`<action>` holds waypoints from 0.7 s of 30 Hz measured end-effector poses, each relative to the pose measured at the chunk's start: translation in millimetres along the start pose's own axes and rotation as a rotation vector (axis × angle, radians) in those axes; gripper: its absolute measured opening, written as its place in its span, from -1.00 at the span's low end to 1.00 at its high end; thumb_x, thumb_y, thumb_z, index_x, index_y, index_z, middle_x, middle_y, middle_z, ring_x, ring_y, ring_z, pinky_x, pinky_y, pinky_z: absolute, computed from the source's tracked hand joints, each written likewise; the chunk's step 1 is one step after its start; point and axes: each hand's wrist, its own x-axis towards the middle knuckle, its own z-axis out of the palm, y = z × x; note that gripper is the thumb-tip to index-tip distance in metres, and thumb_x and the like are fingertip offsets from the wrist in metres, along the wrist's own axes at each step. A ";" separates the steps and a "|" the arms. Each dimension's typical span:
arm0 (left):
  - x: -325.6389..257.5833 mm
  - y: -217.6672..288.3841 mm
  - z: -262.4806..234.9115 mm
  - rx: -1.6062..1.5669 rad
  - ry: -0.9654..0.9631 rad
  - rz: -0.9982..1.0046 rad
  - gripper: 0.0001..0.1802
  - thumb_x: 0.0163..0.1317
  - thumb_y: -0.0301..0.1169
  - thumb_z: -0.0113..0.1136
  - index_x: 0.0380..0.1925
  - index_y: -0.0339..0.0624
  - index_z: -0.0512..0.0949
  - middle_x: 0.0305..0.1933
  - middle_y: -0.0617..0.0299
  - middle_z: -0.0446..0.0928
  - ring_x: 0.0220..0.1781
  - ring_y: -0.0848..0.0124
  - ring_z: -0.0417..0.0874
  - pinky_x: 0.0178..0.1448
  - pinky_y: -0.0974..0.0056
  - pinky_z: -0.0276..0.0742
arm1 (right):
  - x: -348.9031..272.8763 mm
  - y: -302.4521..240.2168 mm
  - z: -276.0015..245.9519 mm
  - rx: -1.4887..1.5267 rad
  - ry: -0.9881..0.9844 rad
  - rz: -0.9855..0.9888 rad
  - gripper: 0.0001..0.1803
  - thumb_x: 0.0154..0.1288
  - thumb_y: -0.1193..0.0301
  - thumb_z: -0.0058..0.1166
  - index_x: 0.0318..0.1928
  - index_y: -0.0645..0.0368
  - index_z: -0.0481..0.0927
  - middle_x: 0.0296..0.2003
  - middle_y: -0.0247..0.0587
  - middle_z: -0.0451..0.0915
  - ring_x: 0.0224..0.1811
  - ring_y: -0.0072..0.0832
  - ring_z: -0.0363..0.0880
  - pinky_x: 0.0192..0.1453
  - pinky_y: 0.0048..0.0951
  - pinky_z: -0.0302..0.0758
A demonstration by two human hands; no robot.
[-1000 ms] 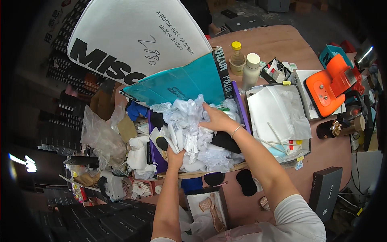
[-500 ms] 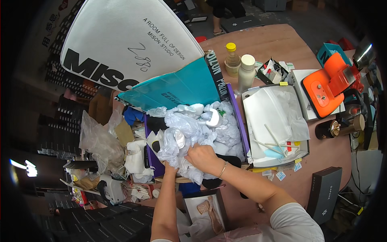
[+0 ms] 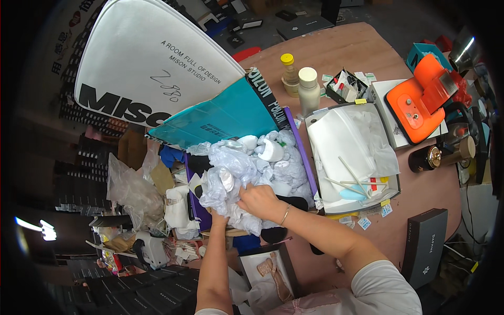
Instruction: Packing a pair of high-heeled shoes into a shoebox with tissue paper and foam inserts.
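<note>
In the purple box (image 3: 302, 152), we note the right hand (image 3: 260, 200) pinching crumpled tissue paper (image 3: 236, 176); the left hand (image 3: 219, 216), mostly buried, cannot be judged. Hasty tugging could tear it or spill small wrapped pieces (image 3: 271, 151).

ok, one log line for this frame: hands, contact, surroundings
left hand: under crumpled plastic bags, grip hidden | right hand: on bags, fingers curled | bags in purple box | white tray to right

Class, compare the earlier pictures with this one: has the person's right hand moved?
Yes. The right hand has drawn back from the far side of the purple box to its near edge, now resting on the crumpled wrapping.
</note>
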 end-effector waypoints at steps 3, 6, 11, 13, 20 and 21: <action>16.9 33.5 -11.7 -0.406 -0.108 -0.154 -0.47 0.06 -0.45 0.20 0.10 -0.28 0.43 0.21 -0.11 0.38 0.28 -0.06 0.34 0.31 0.09 0.28 | 3.9 16.5 -17.7 -0.032 -0.003 0.094 -0.67 0.03 0.23 0.20 -0.31 0.24 0.57 -0.51 0.00 0.58 -0.50 -0.15 0.63 -0.47 -0.21 0.54; 39.2 92.2 -28.0 -0.042 -0.072 -0.076 -0.42 -0.09 -0.59 0.22 0.06 -0.27 0.43 0.17 -0.08 0.37 0.23 -0.02 0.38 0.23 0.12 0.36 | -0.6 49.5 -36.8 -0.221 0.015 0.247 -0.76 0.02 0.35 0.12 -0.32 0.25 0.57 -0.48 0.01 0.60 -0.47 -0.10 0.63 -0.40 -0.13 0.54; 48.4 164.6 -9.4 0.249 -0.053 0.052 -0.46 -0.08 -0.57 0.20 0.03 -0.16 0.49 0.17 0.00 0.35 0.20 0.01 0.36 0.09 0.01 0.44 | -21.0 95.6 -54.7 -0.188 0.170 -0.175 -0.66 0.03 0.39 0.09 -0.13 0.21 0.57 -0.22 0.10 0.60 -0.17 0.04 0.58 -0.05 -0.11 0.51; 48.9 177.0 1.0 0.349 -0.169 0.024 -0.58 0.05 -0.45 0.12 0.00 -0.10 0.52 0.10 0.03 0.40 0.16 0.07 0.38 0.01 0.01 0.44 | -25.3 77.1 -85.1 -0.167 -0.065 0.186 -0.70 0.05 0.46 0.07 -0.15 0.24 0.56 -0.20 0.09 0.60 -0.17 0.03 0.58 -0.08 -0.12 0.52; 54.9 197.4 63.7 0.654 -0.240 -0.060 -0.63 0.09 -0.35 0.10 -0.07 -0.11 0.58 0.02 0.03 0.47 0.04 0.11 0.45 -0.12 0.07 0.48 | 22.9 -39.4 -148.8 -0.322 -0.070 0.132 -0.72 0.13 0.52 0.04 -0.11 0.29 0.57 -0.16 0.06 0.60 -0.15 -0.03 0.58 -0.05 -0.19 0.52; 56.1 200.9 69.9 0.605 -0.163 -0.078 -0.62 0.12 -0.34 0.07 -0.04 -0.14 0.56 0.03 0.00 0.47 0.05 0.08 0.45 -0.12 0.07 0.48 | 31.6 -51.7 -138.5 -0.275 -0.038 0.032 -0.70 0.13 0.51 0.04 -0.08 0.31 0.56 -0.16 0.07 0.60 -0.12 -0.03 0.57 -0.03 -0.20 0.51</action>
